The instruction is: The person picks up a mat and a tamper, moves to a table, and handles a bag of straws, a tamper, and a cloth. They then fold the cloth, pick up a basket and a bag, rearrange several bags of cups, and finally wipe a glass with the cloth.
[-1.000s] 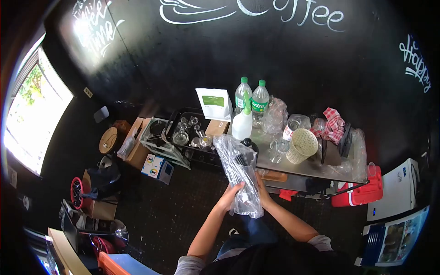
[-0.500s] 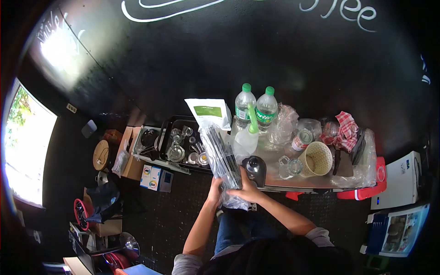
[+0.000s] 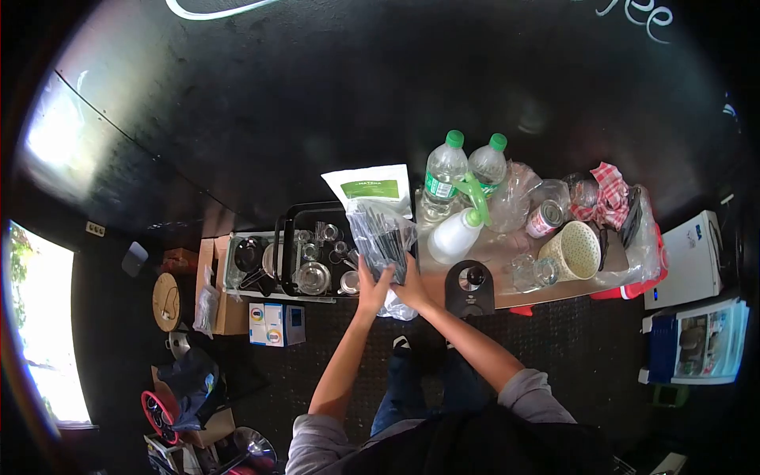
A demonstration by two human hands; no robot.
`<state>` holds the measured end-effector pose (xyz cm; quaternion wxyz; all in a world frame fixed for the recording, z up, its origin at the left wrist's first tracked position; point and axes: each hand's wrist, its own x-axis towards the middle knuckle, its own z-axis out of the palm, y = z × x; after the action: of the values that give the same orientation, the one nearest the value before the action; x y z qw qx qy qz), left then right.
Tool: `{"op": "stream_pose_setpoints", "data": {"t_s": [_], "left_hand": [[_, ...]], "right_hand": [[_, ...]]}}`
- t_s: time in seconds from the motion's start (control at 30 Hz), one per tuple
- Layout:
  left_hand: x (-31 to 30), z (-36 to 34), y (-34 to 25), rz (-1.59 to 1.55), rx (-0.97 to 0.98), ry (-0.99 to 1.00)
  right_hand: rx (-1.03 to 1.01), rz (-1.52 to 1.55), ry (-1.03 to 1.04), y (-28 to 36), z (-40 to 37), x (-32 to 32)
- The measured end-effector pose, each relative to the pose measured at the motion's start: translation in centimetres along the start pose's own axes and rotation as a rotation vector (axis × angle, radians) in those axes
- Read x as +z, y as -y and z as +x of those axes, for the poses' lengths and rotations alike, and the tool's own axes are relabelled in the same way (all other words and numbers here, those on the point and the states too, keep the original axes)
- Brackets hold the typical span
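Head view. Both hands busy: left hand (image 3: pixel 374 290) closed round the lower left side of a clear bag (image 3: pixel 361 228), thumb in front; right hand (image 3: pixel 409 288) holding its lower right side, fingertips mostly hidden. Bag carries a bundle of thin black sticks (image 3: pixel 389 247), leaning slightly left at the top. It hangs in front of the bench (image 3: pixel 514 298), at its left end, by the right end of the black tray (image 3: pixel 283 255). Bag top overlaps the white pouch (image 3: pixel 372 188); cannot tell whether they touch.

Near the bench's front edge, left part: black device (image 3: pixel 469 294). Behind it, white spray bottle (image 3: pixel 455 237).

Handling, my judgement: loose film looks slippery, so squeeze the bundle, not just plastic. Keep one palm low against sliding. Top end wants clearance from the pouch, and from the glass dish (image 3: pixel 313 277) in the tray.
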<state>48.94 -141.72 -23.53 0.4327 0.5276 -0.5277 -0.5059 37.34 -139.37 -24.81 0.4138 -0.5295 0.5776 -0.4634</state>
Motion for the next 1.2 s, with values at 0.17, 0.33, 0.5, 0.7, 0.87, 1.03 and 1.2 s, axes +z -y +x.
{"op": "stream_pose_setpoints", "data": {"t_s": [0.17, 0.33, 0.5, 0.7, 0.87, 1.03, 1.2], "left_hand": [[0.8, -1.2, -1.1, 0.563, 0.282, -0.049], [0.3, -1.8, -2.2, 0.699, 0.33, 0.034], [-0.7, 1.1, 0.8, 0.734, 0.184, 0.245], [-0.7, 1.8, 0.7, 0.828, 0.207, 0.267], [2.4, -1.2, -3.0, 0.5, 0.568, -0.043], [8.0, -5.4, -5.9, 0.344, 0.625, 0.066], [12.7, -6.9, -6.6, 0.309, 0.596, 0.032]], "right_hand": [[0.015, -0.266, -0.014, -0.4, 0.2, 1.3], [-0.014, -0.374, 0.144, 1.1, 1.0, 0.1], [0.04, -0.442, 0.091, 0.8, 2.0, 0.6], [-0.279, -0.497, -0.041, 1.9, -1.6, -1.4], [-0.301, -0.4, -0.061, 6.2, -6.7, -7.4], [-0.256, -0.284, -0.213, 7.1, -10.7, -14.9], [-0.208, -0.271, -0.223, 5.1, -11.3, -21.5]]}}
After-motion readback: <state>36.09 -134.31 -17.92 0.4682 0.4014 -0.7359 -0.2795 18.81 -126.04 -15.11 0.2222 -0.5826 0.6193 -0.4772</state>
